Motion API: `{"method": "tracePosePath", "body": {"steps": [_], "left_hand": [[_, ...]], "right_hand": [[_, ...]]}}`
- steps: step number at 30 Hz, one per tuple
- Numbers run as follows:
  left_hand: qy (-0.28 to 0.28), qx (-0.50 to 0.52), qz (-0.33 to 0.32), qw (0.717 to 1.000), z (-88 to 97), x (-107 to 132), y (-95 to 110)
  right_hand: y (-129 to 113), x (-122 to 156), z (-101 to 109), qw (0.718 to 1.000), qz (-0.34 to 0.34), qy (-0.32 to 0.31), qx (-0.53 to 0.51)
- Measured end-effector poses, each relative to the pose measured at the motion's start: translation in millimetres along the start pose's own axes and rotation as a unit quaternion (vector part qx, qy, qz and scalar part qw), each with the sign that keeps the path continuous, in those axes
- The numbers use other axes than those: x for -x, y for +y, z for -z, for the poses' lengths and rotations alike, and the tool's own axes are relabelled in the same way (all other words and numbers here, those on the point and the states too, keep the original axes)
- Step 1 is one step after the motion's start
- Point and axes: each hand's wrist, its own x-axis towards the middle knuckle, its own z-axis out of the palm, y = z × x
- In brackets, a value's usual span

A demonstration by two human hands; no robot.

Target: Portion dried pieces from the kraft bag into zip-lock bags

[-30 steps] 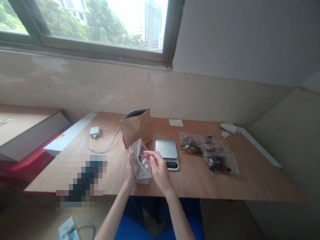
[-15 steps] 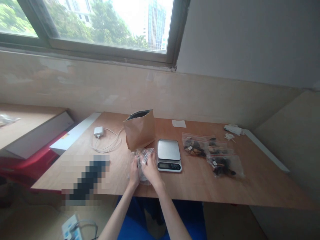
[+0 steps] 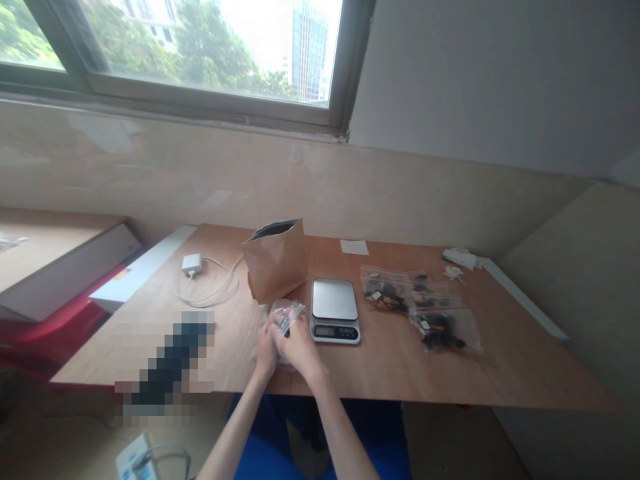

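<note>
My left hand (image 3: 265, 345) and my right hand (image 3: 299, 345) meet low over the table's front edge, both gripping a clear plastic zip bag (image 3: 286, 317). The fingers hide most of the bag, so its contents are hard to make out. Just behind the hands stands an open kraft paper pouch (image 3: 276, 263) with a dark lining. To the right of my right hand sits a silver digital kitchen scale (image 3: 335, 310). Two filled zip bags of dark pieces (image 3: 387, 291) (image 3: 443, 331) lie further right.
The wooden table (image 3: 390, 367) holds a white charger (image 3: 191, 265) with its cable, a white paper slip (image 3: 354, 247), white scraps (image 3: 459, 258) and a pixelated blurred object (image 3: 170, 357). A power strip (image 3: 133, 463) lies on the floor below.
The bag stood upright in my left hand with my right fingers at its top. Now both hands have closed together over it, lower down. The view has shifted slightly.
</note>
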Motion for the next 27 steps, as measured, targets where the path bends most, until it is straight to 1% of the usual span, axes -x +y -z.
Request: {"method": "tracePosePath", "body": {"steps": [2, 5, 9, 12, 16, 19, 24, 27], "left_hand": [[-0.018, -0.017, -0.009, 1.000, 1.5, -2, -2], [-0.007, -0.034, 0.005, 0.999, 3.7, -4, -5], [-0.018, -0.047, 0.004, 0.999, 3.9, -4, -3], [-0.020, -0.019, 0.015, 1.000, 0.6, -1, 3], [-0.017, 0.044, 0.054, 0.997, -4.1, 2, 11], [-0.010, 0.073, 0.059, 0.996, -4.6, 5, 17], [-0.005, 0.060, 0.067, 0.996, -3.7, 8, 28], [-0.003, 0.051, 0.062, 0.997, -4.7, 8, 29]], "right_hand": [[-2, 0, -1, 1.000, -0.015, -0.006, 0.003], [-3, 2, -4, 1.000, -0.022, -0.012, 0.003], [-1, 5, -7, 0.999, -0.028, -0.004, -0.017], [2, 5, -6, 0.999, -0.020, 0.005, -0.046], [3, 5, -3, 0.996, -0.028, 0.011, -0.083], [2, 6, -1, 0.996, -0.023, 0.007, -0.087], [2, 6, 0, 0.998, 0.003, -0.002, -0.062], [3, 6, -2, 0.998, 0.008, 0.007, -0.060]]}}
